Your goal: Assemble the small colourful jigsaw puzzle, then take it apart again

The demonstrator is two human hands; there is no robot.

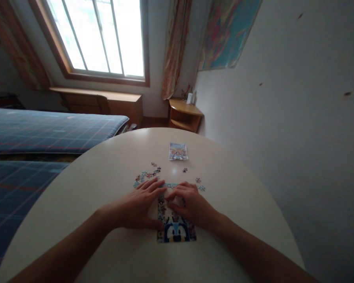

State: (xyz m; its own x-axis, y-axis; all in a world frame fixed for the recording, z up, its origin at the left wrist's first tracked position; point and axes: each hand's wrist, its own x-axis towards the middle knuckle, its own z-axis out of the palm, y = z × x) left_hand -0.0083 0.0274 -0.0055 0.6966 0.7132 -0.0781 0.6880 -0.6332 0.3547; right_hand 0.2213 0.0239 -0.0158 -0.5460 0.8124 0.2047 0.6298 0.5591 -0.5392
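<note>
A partly assembled jigsaw puzzle (177, 232) lies on the round table, with a blue cartoon dog's face at its near end and an unfilled area in its middle. My left hand (140, 206) rests along the puzzle's left side, fingers spread, thumb by its lower left edge. Over the upper right part of the puzzle, my right hand (190, 202) is bent with thumb and index finger pinched together. Whatever sits between those fingertips is too small to make out. Loose jigsaw pieces (149, 175) are scattered beyond my left hand, and several more pieces (201, 188) lie past my right.
A small printed packet (178, 151) lies toward the far side of the white table (112, 161). Beds with plaid covers (47, 129) stand to the left. A wall (297, 137) runs close along the right, and a corner shelf (185, 110) stands behind the table.
</note>
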